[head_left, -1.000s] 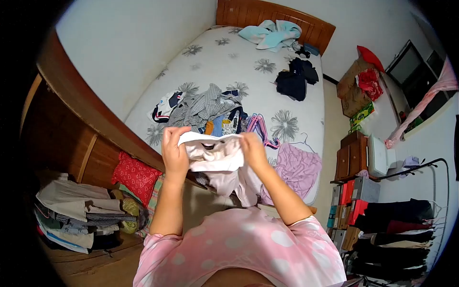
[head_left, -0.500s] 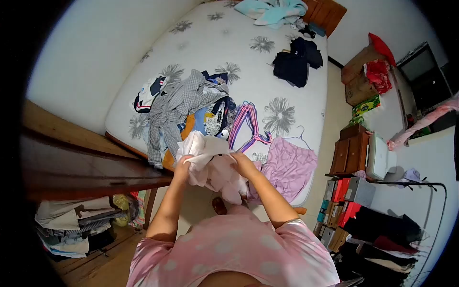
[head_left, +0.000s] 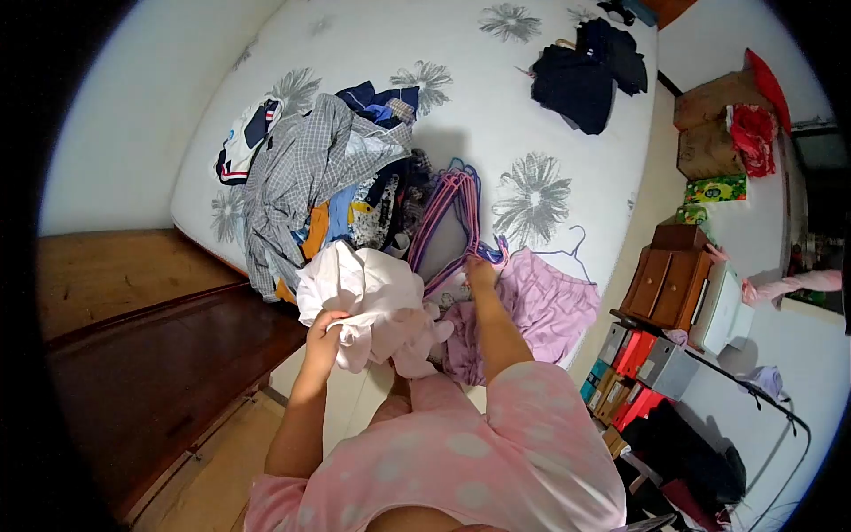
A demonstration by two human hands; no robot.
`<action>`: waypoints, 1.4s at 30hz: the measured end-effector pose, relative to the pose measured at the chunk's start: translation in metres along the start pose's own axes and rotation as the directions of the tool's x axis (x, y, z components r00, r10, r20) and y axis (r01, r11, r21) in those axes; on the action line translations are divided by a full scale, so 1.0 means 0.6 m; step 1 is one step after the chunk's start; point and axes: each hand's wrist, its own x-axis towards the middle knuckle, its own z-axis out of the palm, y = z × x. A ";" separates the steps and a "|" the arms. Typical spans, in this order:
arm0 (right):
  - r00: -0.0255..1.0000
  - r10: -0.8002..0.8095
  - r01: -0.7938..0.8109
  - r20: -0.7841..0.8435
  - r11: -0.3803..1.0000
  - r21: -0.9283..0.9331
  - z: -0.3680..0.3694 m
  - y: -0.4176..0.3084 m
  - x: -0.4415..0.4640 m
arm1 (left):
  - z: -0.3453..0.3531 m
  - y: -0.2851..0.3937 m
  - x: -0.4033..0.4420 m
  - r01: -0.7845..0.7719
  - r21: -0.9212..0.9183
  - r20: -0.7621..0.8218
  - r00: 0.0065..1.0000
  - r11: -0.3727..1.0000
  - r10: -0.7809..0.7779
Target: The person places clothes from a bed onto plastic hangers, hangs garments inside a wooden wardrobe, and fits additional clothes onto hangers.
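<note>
A pale, whitish garment [head_left: 372, 284] hangs bunched at the bed's near edge, in front of the person and partly over the tiled floor. The left hand [head_left: 324, 339] has its fingers closed on the garment's lower left side. The right hand [head_left: 481, 273] reaches onto the lower right end of a bundle of pink and purple hangers [head_left: 440, 206] on the bed [head_left: 363, 44]; its fingertips are hidden, so how far they are closed cannot be told. Just right of that hand, a lilac garment [head_left: 558, 310] on a hanger spreads to the bed's right edge. Left of the hangers, a heap topped by a grey checked shirt [head_left: 306, 155] crowds the near left edge. A wide stretch of flower-printed sheet separates the hangers from dark folded clothes [head_left: 576, 84] farther up. Beyond the right edge, a narrow floor strip [head_left: 643, 213] runs beside wooden drawers [head_left: 656, 279].
</note>
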 end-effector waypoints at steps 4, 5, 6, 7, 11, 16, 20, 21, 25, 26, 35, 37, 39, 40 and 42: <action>0.768 -0.588 0.504 -0.255 0.800 -0.326 0.122 0.194 0.117 | -0.005 0.009 -0.007 0.051 0.003 -0.017 0.999 0.999 -0.051; 0.829 -0.473 0.444 -0.298 0.881 -0.162 0.124 0.180 0.100 | -0.004 0.011 -0.008 0.103 -0.007 -0.021 0.994 0.995 -0.103; 0.877 -0.360 0.350 -0.318 0.932 -0.088 0.116 0.152 0.080 | -0.005 0.012 -0.011 0.155 -0.016 -0.022 0.988 0.988 -0.155; 0.911 -0.241 0.251 -0.334 0.968 -0.011 0.107 0.122 0.059 | -0.008 -0.007 -0.006 0.056 -0.012 0.009 0.998 0.998 -0.056; 0.923 -0.063 0.100 -0.379 0.992 0.078 0.078 0.064 0.014 | 0.001 0.019 -0.018 0.108 0.013 0.013 0.994 0.994 -0.108; 0.958 -0.227 0.286 -0.177 0.814 0.506 0.026 0.003 -0.073 | 0.002 0.032 -0.030 0.027 0.047 0.046 0.999 0.999 -0.029; 0.914 -0.380 0.391 -0.144 0.725 0.567 -0.002 -0.053 -0.119 | -0.014 0.031 -0.044 -0.111 0.243 0.046 0.994 0.964 0.102; 0.925 -0.356 0.356 -0.129 0.702 0.617 -0.028 -0.093 -0.152 | -0.017 0.041 -0.050 -0.147 0.282 0.032 0.989 0.948 0.143; 0.906 -0.400 0.393 -0.137 0.677 0.622 -0.120 -0.198 -0.265 | -0.036 0.071 -0.069 -0.320 0.406 0.017 0.939 0.856 0.343; 0.873 -0.439 0.482 -0.210 0.716 0.505 -0.139 -0.211 -0.296 | -0.045 0.074 -0.071 -0.368 0.431 0.018 0.916 0.824 0.400; 0.801 -0.467 0.553 -0.376 0.817 0.163 -0.183 -0.194 -0.470 | -0.093 0.078 -0.130 -0.338 0.114 0.083 0.940 0.934 0.330; 0.790 -0.445 0.546 -0.421 0.823 0.155 -0.175 -0.182 -0.456 | -0.103 0.043 -0.118 -0.563 0.236 0.093 0.824 0.792 0.558; 0.774 -0.440 0.554 -0.454 0.818 0.152 -0.164 -0.179 -0.450 | -0.119 0.013 -0.102 -0.646 0.349 0.130 0.751 0.679 0.648; 0.767 -0.438 0.558 -0.470 0.816 0.151 -0.162 -0.181 -0.446 | -0.118 0.021 -0.116 -0.578 0.285 0.110 0.812 0.764 0.573; 0.713 -0.484 0.614 -0.506 0.781 0.118 -0.149 -0.161 -0.399 | -0.124 0.040 -0.144 -0.410 0.156 0.089 0.912 0.899 0.401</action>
